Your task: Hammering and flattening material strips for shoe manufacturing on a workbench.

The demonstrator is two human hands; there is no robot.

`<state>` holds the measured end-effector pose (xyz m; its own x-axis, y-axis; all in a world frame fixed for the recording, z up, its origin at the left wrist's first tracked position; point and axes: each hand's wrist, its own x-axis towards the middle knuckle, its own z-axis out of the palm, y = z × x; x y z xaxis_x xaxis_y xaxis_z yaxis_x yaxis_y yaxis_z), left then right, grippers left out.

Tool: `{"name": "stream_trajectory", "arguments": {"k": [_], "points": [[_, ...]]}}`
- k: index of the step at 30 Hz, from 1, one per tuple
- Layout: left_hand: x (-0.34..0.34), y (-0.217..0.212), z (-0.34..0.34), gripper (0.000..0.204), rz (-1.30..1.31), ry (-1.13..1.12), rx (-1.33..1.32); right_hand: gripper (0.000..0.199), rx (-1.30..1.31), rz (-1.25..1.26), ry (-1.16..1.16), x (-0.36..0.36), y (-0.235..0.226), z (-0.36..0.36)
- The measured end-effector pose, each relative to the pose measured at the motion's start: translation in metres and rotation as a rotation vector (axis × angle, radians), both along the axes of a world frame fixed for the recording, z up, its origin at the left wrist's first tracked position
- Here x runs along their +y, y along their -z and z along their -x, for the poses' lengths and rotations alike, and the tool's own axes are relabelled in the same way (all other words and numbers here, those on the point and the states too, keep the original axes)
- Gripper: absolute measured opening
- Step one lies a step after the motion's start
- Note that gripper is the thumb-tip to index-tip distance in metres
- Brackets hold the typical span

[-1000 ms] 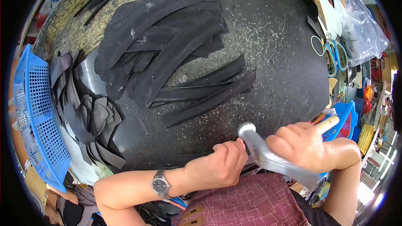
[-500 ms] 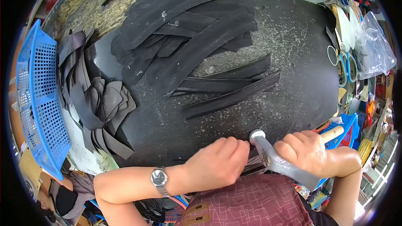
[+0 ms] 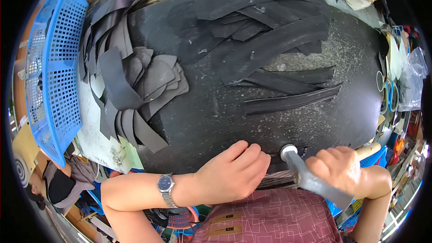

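Note:
My left hand is closed, knuckles up, at the near edge of the black work surface. From beside its fingertips a narrow black strip runs to the right; the hand's grip on it is partly hidden. My right hand is wrapped round the wooden handle of a metal hammer. The hammer's round face rests on or just above the strip, close to the left fingers; I cannot tell whether they touch. Several separate black strips lie farther off, in front of a big heap of wide black strips.
Grey-black cut pieces pile up at the left, beside a blue plastic basket. Scissors with blue handles and a clear plastic bag are at the right edge. Another person is at the lower left.
The view has turned, so the table's things sit farther right in it. My hands keep the same holds, and more of the strip shows around the hammer's face.

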<state>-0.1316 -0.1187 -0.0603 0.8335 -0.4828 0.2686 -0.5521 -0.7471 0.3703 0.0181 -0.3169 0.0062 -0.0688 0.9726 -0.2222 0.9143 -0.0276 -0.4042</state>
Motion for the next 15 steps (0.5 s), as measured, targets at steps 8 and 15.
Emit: {"name": "stream_trajectory", "arguments": {"k": [8,15], "points": [[0.019,-0.004,0.024,0.030,-0.201,0.044,-0.109,0.027,-0.014,-0.125,-0.038,0.022,0.004,0.005],[0.034,-0.005,0.039,0.030,-0.254,0.031,-0.173,0.028,0.001,-0.055,-0.131,0.046,-0.004,0.011]]}}
